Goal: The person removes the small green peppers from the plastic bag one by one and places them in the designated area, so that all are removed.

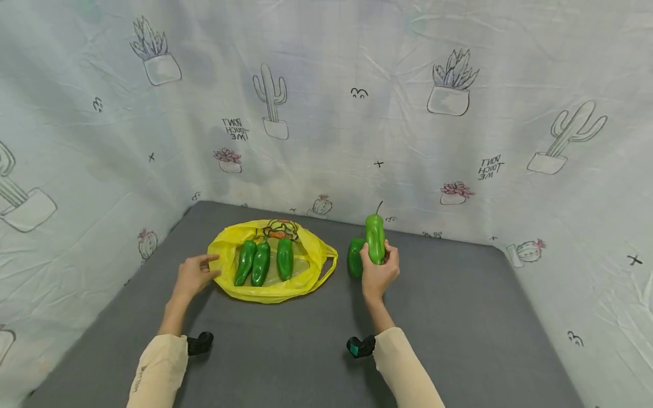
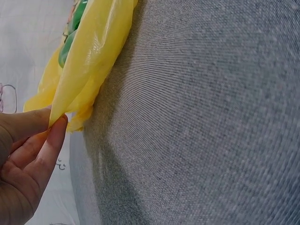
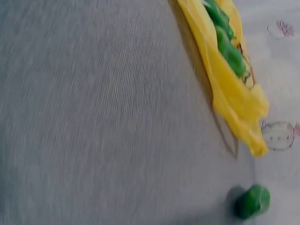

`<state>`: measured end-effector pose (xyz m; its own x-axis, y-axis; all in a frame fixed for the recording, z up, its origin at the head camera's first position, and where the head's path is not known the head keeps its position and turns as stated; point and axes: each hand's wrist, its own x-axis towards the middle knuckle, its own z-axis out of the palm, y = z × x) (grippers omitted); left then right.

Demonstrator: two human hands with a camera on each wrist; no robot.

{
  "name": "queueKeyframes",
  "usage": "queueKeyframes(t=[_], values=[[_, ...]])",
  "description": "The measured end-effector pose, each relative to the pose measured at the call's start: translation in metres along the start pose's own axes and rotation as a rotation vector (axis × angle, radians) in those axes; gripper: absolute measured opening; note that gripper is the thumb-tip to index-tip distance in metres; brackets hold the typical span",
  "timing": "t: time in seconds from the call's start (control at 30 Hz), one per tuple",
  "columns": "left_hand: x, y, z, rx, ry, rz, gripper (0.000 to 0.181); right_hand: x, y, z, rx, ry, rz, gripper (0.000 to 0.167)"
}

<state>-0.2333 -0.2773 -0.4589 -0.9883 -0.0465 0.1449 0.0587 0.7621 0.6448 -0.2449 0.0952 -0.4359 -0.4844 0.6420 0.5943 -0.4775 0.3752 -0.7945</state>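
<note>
A yellow plastic bag (image 1: 278, 294) lies spread with its mouth up on the grey table, and three dark green peppers (image 1: 261, 264) rest inside it. My left hand (image 1: 192, 277) pinches the bag's left edge between thumb and fingers; the left wrist view shows this grip on the yellow film (image 2: 91, 51) up close. To the right of the bag, my right hand (image 1: 380, 276) holds a lighter green pepper (image 1: 374, 235) upright, its thin stem pointing up. Just left of that hand stands another dark green pepper (image 1: 355, 258). The right hand itself is out of the right wrist view.
A grey cloth (image 1: 285, 351) covers the table. Pale fabric (image 1: 326, 113) with drawn cacti and potted plants hangs behind and at both sides. The bag's handle loop (image 1: 329, 266) reaches toward the standing pepper. A dark wrist device (image 1: 200, 343) sits at each sleeve.
</note>
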Motion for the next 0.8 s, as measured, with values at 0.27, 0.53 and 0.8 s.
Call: queueKeyframes(t=[0.27, 0.53, 0.8], values=[[-0.001, -0.001, 0.0, 0.001, 0.0, 0.01, 0.04, 0.009, 0.053, -0.012, -0.042, 0.017, 0.047, 0.033], [-0.001, 0.001, 0.0, -0.002, -0.002, 0.007, 0.04, 0.007, 0.066, -0.02, -0.166, 0.047, 0.218, 0.038], [0.0, 0.002, -0.001, 0.001, -0.006, 0.002, 0.041, 0.005, 0.069, -0.021, -0.26, 0.004, 0.362, 0.039]])
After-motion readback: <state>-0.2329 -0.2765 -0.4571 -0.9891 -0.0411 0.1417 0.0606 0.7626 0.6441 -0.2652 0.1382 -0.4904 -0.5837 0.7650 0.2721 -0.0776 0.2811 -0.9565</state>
